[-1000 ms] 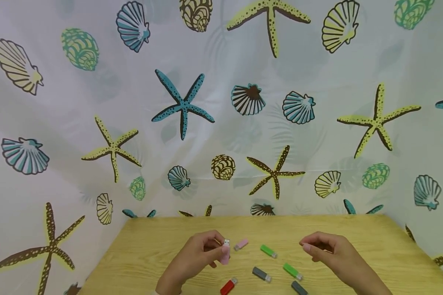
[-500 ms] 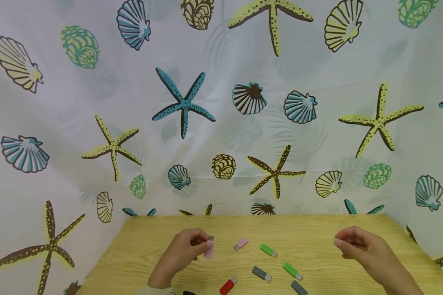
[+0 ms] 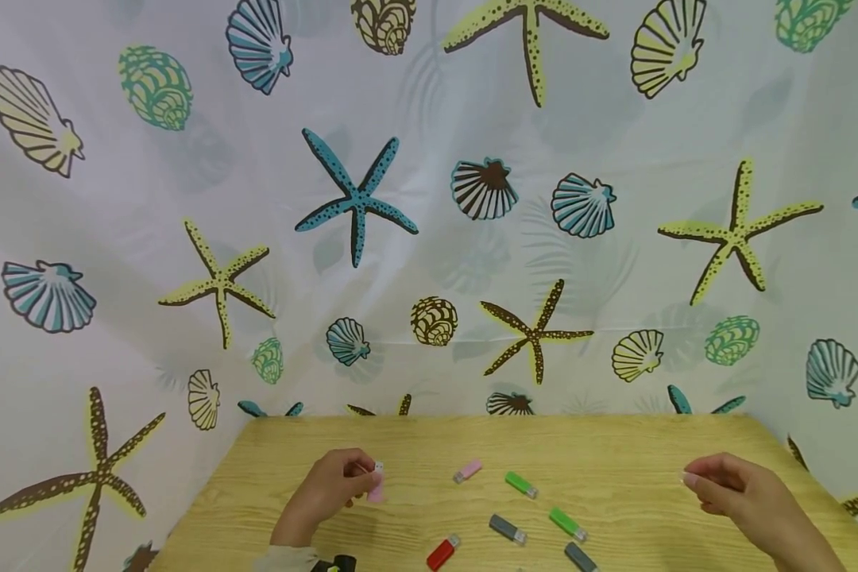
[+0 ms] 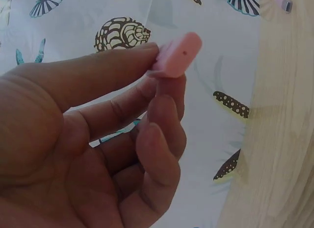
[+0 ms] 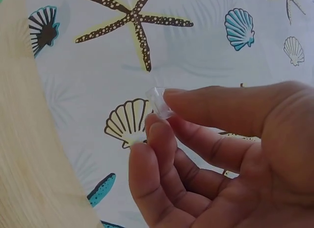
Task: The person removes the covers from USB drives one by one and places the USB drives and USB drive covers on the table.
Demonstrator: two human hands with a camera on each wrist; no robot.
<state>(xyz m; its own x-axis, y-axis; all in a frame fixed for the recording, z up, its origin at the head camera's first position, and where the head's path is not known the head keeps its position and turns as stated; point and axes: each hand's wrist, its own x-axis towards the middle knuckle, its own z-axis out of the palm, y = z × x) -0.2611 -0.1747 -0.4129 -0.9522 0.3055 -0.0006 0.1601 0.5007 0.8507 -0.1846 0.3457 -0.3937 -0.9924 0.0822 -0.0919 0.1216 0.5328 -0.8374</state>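
Observation:
My left hand [image 3: 329, 488] pinches a pink USB stick [image 3: 376, 486] between thumb and fingers above the left part of the table, its metal plug pointing up. The left wrist view shows the rounded pink end of this stick [image 4: 182, 56] with a tiny hole in it. Over at the right, my right hand [image 3: 751, 500] holds a small clear plastic cap [image 5: 159, 103] at its thumb and fingertips, best seen in the right wrist view. Between the hands, a second pink USB stick [image 3: 468, 471] lies on the wooden table [image 3: 600, 449].
Also on the table lie two green USB sticks, one farther back [image 3: 521, 484] and one nearer [image 3: 567, 523]. Two grey sticks [image 3: 506, 528] and a red stick [image 3: 442, 553] are near the front. A cloth printed with shells and starfish [image 3: 429, 254] hangs behind and beside the table.
My hands have moved apart: the left one has gone left with the pink USB stick, the right one to the right. The sticks on the table lie as before.

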